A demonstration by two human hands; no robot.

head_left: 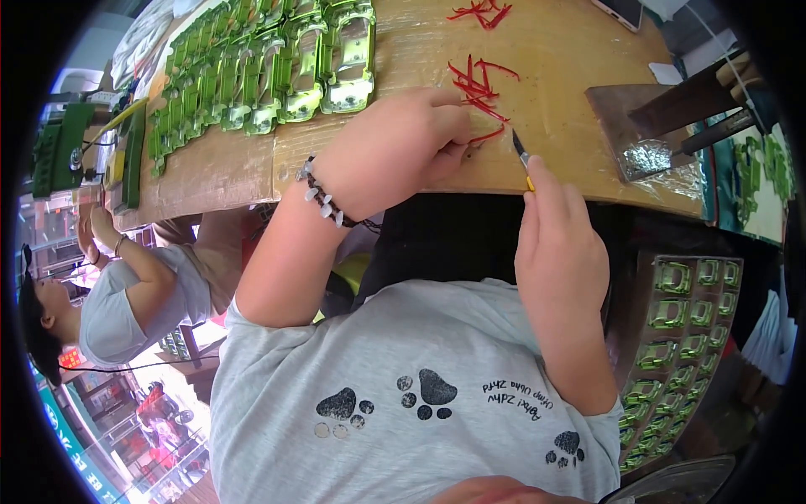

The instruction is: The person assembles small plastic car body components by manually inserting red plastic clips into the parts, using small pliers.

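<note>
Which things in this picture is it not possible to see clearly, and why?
All in the head view:
Craft knife: most of its handle, hidden by the right hand.
Nearest red strip: whether the left hand pinches it, too small to tell.
Smartphone: one end, cut off by the upper edge.

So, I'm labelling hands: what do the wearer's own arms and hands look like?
Both the left hand and the right hand are ungloved. The left side wears a bracelet of dark cord with pale stones and loose dark ends; the right shows none. Both forearms are bare below the short sleeves of a light grey T-shirt.
</note>
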